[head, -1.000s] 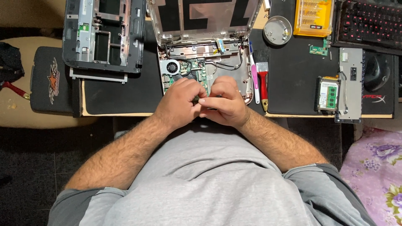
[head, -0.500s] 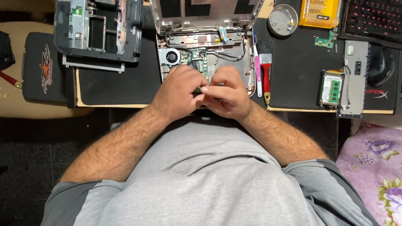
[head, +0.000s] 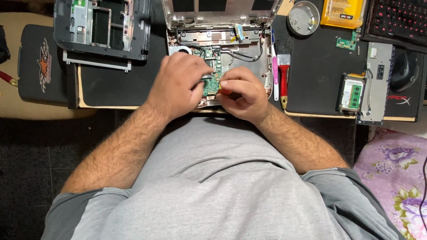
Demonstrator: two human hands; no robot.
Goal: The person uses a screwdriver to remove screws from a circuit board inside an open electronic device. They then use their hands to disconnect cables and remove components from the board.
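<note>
Since half a second ago we are spreading our hands slightly: left hand resting on the green board, right hand just beside it, pinching something small and red.

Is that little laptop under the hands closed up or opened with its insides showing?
Opened up. The laptop has no keyboard cover: its green circuit board, fan and cables lie bare, and the left hand and right hand rest on them.
</note>
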